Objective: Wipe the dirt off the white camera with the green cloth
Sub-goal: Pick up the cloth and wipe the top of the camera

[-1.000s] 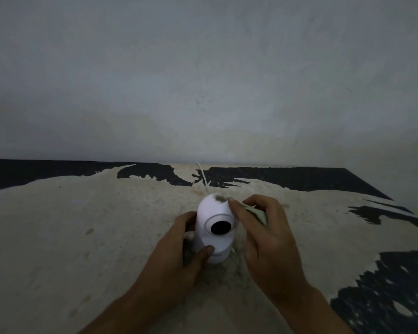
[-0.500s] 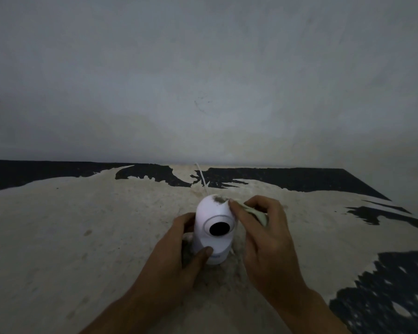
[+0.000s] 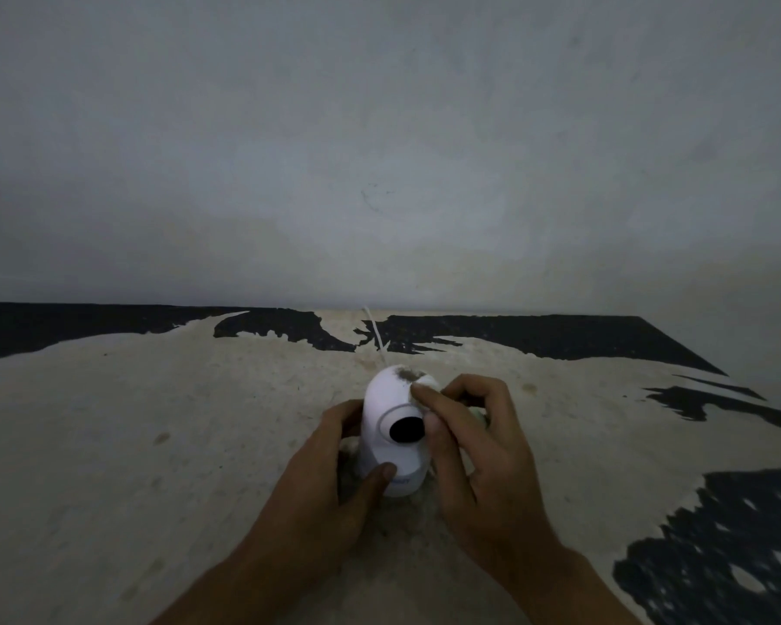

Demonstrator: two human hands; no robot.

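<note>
L hand (image 3: 330,480) curled, thumb fwd; R hand (image 3: 474,448) fingers bent, pinching.

A dim, underexposed view with muted, greyish colours. The wall (image 3: 379,128) fades darker toward the top corners and left side, with a slightly paler patch near its middle. The brightest thing is the white camera (image 3: 391,426), which looks softly glowing with little surface detail. Both hands, left (image 3: 316,484) and right (image 3: 479,448), appear dark and shadowed. The desk (image 3: 154,444) edge bows from wide-angle distortion. Fine detail is soft and grainy throughout.
</note>
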